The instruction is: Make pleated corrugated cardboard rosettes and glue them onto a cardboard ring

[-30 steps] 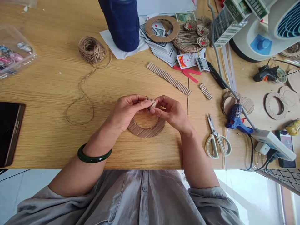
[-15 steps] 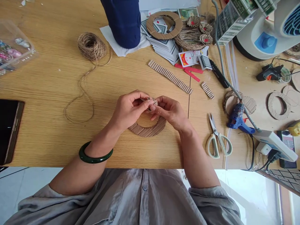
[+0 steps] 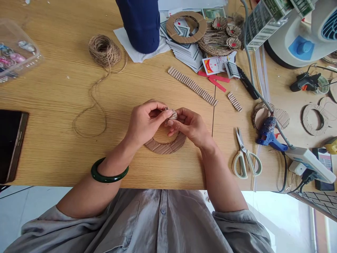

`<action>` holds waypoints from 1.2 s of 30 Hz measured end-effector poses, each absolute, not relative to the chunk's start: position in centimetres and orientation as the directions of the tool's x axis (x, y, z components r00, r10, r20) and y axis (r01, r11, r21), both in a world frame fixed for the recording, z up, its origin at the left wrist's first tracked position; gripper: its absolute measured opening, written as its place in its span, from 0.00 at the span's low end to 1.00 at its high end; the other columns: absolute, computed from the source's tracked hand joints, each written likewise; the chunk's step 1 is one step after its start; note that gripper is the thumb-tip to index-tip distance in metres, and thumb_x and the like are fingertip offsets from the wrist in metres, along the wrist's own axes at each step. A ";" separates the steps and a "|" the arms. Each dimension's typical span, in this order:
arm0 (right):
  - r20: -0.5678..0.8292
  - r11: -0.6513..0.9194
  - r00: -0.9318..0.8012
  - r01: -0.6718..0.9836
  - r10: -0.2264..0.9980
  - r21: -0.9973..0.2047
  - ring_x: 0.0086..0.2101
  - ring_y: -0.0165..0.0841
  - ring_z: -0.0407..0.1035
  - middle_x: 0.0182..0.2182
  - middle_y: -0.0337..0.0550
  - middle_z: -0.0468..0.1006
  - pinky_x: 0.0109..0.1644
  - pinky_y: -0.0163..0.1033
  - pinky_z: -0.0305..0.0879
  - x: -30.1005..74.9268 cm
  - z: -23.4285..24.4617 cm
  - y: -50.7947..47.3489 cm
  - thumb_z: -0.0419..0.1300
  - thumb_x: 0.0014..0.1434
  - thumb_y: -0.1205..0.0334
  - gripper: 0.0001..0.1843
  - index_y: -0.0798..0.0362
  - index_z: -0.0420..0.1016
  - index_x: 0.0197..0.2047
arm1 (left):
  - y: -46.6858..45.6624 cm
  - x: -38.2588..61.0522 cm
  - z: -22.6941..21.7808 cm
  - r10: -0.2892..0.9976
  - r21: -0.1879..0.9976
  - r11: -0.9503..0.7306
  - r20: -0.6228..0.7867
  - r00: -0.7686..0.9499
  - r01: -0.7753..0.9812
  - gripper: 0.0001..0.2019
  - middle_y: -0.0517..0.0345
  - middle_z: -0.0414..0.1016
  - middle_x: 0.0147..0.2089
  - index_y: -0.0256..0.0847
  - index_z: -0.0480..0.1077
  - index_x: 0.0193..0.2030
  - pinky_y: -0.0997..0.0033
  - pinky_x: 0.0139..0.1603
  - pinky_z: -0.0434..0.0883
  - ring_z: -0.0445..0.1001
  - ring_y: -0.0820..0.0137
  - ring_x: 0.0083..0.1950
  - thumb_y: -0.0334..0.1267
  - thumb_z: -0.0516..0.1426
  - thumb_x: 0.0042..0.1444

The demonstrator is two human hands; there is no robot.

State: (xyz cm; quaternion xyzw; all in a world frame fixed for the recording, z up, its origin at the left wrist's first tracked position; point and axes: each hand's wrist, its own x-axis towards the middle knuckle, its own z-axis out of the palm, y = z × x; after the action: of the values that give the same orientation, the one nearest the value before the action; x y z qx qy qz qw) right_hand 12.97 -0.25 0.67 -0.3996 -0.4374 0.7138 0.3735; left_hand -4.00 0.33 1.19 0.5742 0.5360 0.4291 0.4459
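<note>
My left hand (image 3: 146,121) and my right hand (image 3: 191,126) meet above the table's middle, both pinching a small rolled piece of corrugated cardboard (image 3: 172,114) between fingertips. A green bangle (image 3: 108,173) circles my left wrist. Under the hands lies a corrugated cardboard ring (image 3: 165,144), partly hidden by my fingers. A long corrugated strip (image 3: 192,86) and a short one (image 3: 234,101) lie beyond my right hand.
Scissors (image 3: 246,158) and a blue glue gun (image 3: 268,131) lie to the right, with a power strip (image 3: 310,162). A twine ball (image 3: 104,52) trails string leftward. A phone (image 3: 10,144), a plastic box (image 3: 17,56), a blue bottle (image 3: 140,24), playing cards (image 3: 188,52) and a fan (image 3: 302,38) ring the table.
Both hands have stayed together on the small roll, fingers shifting slightly around it. The view has drifted a little; nothing else moved.
</note>
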 end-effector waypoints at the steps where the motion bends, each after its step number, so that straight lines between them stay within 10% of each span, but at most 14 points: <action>1: -0.238 -0.332 -0.392 -0.191 0.888 -0.924 0.28 0.26 0.73 0.30 0.36 0.76 0.33 0.35 0.78 12.9 0.6 -0.3 0.75 0.48 0.44 0.27 0.53 0.70 0.37 | 0.3 -3.9 1.2 0.998 0.975 -0.028 0.016 0.054 0.221 0.04 0.57 0.82 0.37 0.41 0.79 0.33 0.73 0.39 0.74 0.79 0.69 0.38 0.38 0.66 0.56; 36: -0.290 -0.369 -0.380 -0.152 0.878 -0.917 0.28 0.26 0.65 0.29 0.35 0.70 0.22 0.31 0.73 13.1 1.1 -0.5 0.76 0.46 0.47 0.25 0.53 0.70 0.34 | 0.7 -4.7 1.1 0.971 0.985 0.122 -0.144 0.189 0.125 0.09 0.58 0.83 0.36 0.42 0.81 0.34 0.69 0.43 0.77 0.80 0.67 0.38 0.44 0.69 0.52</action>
State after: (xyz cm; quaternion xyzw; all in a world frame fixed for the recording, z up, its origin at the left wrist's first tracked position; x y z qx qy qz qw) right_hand 13.13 -0.48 1.05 -0.4229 -0.4295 0.7110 0.3620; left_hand -4.71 0.72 1.11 0.5397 0.5077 0.3845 0.5505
